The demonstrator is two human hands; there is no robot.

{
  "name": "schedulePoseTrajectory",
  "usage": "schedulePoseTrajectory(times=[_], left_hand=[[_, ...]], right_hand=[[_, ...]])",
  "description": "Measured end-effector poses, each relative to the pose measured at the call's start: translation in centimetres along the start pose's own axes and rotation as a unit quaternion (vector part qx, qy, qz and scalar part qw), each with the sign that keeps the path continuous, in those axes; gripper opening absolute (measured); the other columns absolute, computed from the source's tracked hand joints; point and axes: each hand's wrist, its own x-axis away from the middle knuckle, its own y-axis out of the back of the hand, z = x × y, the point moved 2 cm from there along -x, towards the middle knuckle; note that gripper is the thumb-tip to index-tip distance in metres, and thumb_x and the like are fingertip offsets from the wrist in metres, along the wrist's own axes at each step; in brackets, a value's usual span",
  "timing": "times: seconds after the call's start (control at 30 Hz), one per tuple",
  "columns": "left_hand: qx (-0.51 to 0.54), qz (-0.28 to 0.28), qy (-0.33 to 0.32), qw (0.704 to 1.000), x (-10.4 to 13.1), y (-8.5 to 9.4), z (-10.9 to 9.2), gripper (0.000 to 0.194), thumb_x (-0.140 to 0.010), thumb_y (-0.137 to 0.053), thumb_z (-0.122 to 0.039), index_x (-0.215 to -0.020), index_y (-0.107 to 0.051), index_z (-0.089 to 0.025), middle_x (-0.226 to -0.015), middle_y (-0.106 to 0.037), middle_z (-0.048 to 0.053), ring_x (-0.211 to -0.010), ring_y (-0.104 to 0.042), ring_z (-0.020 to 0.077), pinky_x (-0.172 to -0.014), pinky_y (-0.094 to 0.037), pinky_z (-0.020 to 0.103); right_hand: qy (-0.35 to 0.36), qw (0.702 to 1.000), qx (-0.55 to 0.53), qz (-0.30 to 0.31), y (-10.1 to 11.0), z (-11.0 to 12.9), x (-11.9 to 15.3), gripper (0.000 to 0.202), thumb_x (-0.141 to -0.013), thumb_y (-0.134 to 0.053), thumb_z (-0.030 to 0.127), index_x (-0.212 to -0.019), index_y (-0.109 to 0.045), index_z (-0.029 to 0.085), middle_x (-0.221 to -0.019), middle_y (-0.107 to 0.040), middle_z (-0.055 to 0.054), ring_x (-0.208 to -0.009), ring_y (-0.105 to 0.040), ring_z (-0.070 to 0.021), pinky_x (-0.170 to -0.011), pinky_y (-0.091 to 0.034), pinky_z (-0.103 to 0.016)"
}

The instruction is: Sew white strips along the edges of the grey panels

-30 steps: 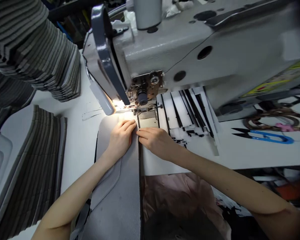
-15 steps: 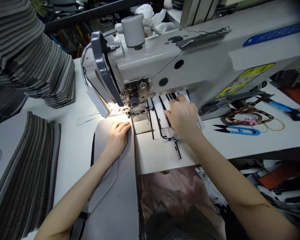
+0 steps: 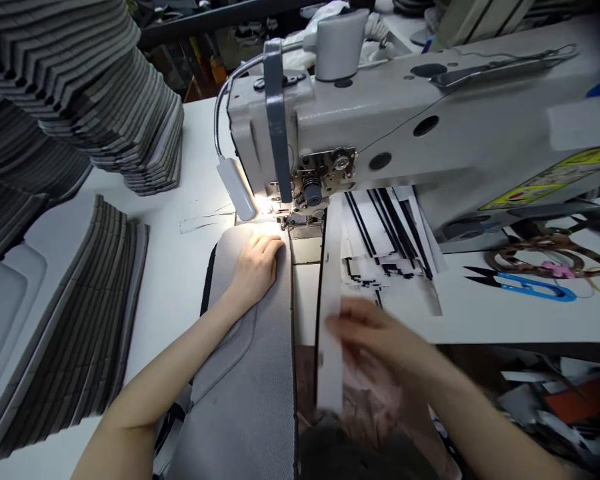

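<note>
My left hand (image 3: 257, 268) rests on the grey mesh fabric panel (image 3: 245, 400), fingers lying on its top beside the needle area of the sewing machine (image 3: 313, 190). The panel stretches from the presser foot down toward my lap. Between the thumb and fingers of my right hand (image 3: 375, 340) is a long white strip (image 3: 331, 293) with a black edge. The strip stands just right of the panel, apart from it, its lower end past the table's edge. My right hand is blurred by motion. A pile of similar white and black strips (image 3: 380, 233) lies under the machine arm.
Tall stacks of grey fabric pieces (image 3: 105, 113) and a nearer stack of grey panels (image 3: 80, 313) stand at the left. Blue thread snips (image 3: 530, 285) and a brown ring-shaped object (image 3: 510, 257) lie at the right. A lit lamp (image 3: 237, 189) hangs beside the needle.
My right hand has come away from the strip pile toward me, bringing one white strip. My left hand stays on the panel. The view has shifted, so the machine appears farther right.
</note>
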Motion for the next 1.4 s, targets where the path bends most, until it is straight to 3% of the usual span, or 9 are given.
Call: schedulePoseTrajectory(times=[0.1,0.23,0.37,0.63,0.83,0.97,1.07,1.27,1.4], left_hand=[[0.029,-0.042,0.046,0.998,0.1,0.3,0.1,0.025,-0.096,-0.035,-0.011,-0.104,-0.058,-0.018,-0.103,-0.067,0.009,-0.096,-0.061,0.0212,-0.087,-0.052,0.036],[0.059,-0.009,0.015,0.998,0.2,0.6,-0.1,0.032,-0.097,-0.034,-0.011,-0.108,-0.063,-0.019,-0.116,-0.069,0.009,-0.107,-0.061,0.0216,-0.094,-0.051,0.039],[0.078,0.015,0.005,0.997,0.1,0.9,-0.4,0.038,-0.091,-0.038,-0.009,-0.114,-0.067,-0.019,-0.121,-0.071,0.007,-0.113,-0.061,0.0231,-0.103,-0.049,0.045],[0.073,0.027,0.008,0.997,-0.4,1.0,-0.9,0.025,-0.094,-0.048,-0.021,-0.109,-0.068,-0.02,-0.121,-0.072,0.007,-0.107,-0.063,0.0241,-0.099,-0.05,0.045],[0.054,0.042,-0.007,0.998,-0.3,1.0,-0.8,0.023,-0.092,-0.047,-0.017,-0.104,-0.067,-0.019,-0.126,-0.07,0.006,-0.106,-0.061,0.026,-0.094,-0.05,0.045],[0.038,0.07,-0.005,0.997,-0.5,1.0,-1.0,0.023,-0.092,-0.046,-0.016,-0.104,-0.066,-0.019,-0.127,-0.069,0.007,-0.108,-0.06,0.0266,-0.094,-0.049,0.046],[0.025,0.079,-0.008,0.996,-0.5,1.0,-1.1,0.023,-0.093,-0.044,-0.016,-0.104,-0.065,-0.018,-0.126,-0.07,0.008,-0.106,-0.06,0.0267,-0.094,-0.048,0.046],[0.008,0.074,-0.026,0.997,-0.6,1.0,-1.3,0.023,-0.095,-0.042,-0.016,-0.105,-0.063,-0.018,-0.127,-0.069,0.008,-0.108,-0.059,0.0274,-0.091,-0.047,0.046],[-0.003,0.061,-0.037,0.997,-1.1,0.7,-1.0,0.022,-0.096,-0.042,-0.017,-0.102,-0.063,-0.017,-0.125,-0.07,0.009,-0.106,-0.061,0.0267,-0.09,-0.048,0.045]], right_hand=[[-0.095,0.978,-0.089,0.164,-4.3,-2.8,0.0,0.045,-0.079,-0.066,0.062,-0.076,-0.053,0.019,-0.049,-0.057,0.005,-0.034,-0.044,-0.007,-0.033,-0.033,-0.018],[-0.128,0.967,-0.088,0.202,-5.7,-3.7,-0.6,0.04,-0.078,-0.065,0.055,-0.068,-0.053,0.018,-0.044,-0.053,0.007,-0.029,-0.039,-0.0049,-0.029,-0.03,-0.015],[-0.137,0.974,-0.045,0.175,-5.0,-3.2,-0.8,0.036,-0.081,-0.067,0.048,-0.066,-0.053,0.018,-0.043,-0.05,0.009,-0.031,-0.039,-0.0039,-0.029,-0.029,-0.013],[-0.118,0.982,0.086,0.123,-4.8,-3.1,-0.7,0.027,-0.09,-0.058,0.033,-0.068,-0.052,0.019,-0.049,-0.051,0.007,-0.038,-0.043,-0.0052,-0.034,-0.03,-0.015],[-0.033,0.973,0.198,0.111,-4.1,-1.7,-0.5,0.032,-0.092,-0.054,0.029,-0.062,-0.046,0.019,-0.053,-0.053,0.005,-0.048,-0.051,-0.0076,-0.051,-0.038,-0.02],[0.124,0.971,0.202,0.017,-3.8,-1.0,-1.1,0.017,-0.095,-0.036,0.016,-0.088,-0.051,0.021,-0.065,-0.057,0.004,-0.057,-0.053,-0.0107,-0.063,-0.044,-0.024],[0.206,0.945,0.243,-0.072,-4.5,-1.8,-1.9,0.015,-0.09,-0.042,0.015,-0.103,-0.048,0.021,-0.077,-0.057,0.001,-0.062,-0.052,-0.0138,-0.059,-0.042,-0.026],[0.158,0.95,0.23,-0.138,-5.8,-4.0,-3.0,0.022,-0.085,-0.049,0.011,-0.103,-0.048,0.021,-0.072,-0.056,0.003,-0.056,-0.051,-0.0133,-0.05,-0.039,-0.024],[0.148,0.953,0.219,-0.147,-5.3,-4.0,-3.2,0.061,-0.088,-0.045,0.01,-0.147,-0.029,0.016,-0.077,-0.059,0.001,-0.06,-0.055,-0.0142,-0.054,-0.044,-0.025]])
